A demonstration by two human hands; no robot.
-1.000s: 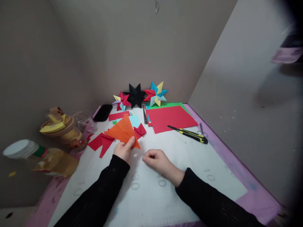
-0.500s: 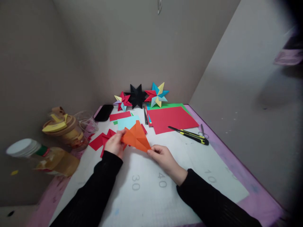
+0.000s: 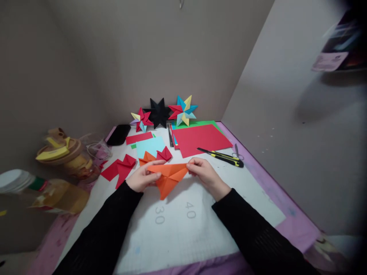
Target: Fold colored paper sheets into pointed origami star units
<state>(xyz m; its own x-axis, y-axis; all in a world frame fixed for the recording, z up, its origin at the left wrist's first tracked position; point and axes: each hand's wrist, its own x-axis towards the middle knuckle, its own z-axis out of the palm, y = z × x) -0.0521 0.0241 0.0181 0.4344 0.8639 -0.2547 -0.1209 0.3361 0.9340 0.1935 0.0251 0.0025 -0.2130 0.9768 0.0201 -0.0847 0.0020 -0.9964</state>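
Observation:
Both hands hold a folded orange paper piece point(image 3: 169, 176) just above the white cutting mat point(image 3: 183, 225). My left hand point(image 3: 142, 179) pinches its left end, and my right hand point(image 3: 204, 172) pinches its right end. The piece points down toward me. Behind it lie a small orange folded piece point(image 3: 147, 157), a red folded piece point(image 3: 164, 154) and a light blue sheet point(image 3: 149, 145).
Red sheets point(image 3: 200, 138) are stacked at the back, with a yellow-black utility knife point(image 3: 222, 156) and small scissors point(image 3: 236, 152) beside them. Three paper stars point(image 3: 160, 112) lean on the back wall. Red scraps point(image 3: 119, 168), a black case point(image 3: 118, 134) and jars point(image 3: 61, 152) sit at left.
My right hand took hold of the orange piece's right end. The piece turned from pointing away to lying crosswise with its tip toward me, and came nearer.

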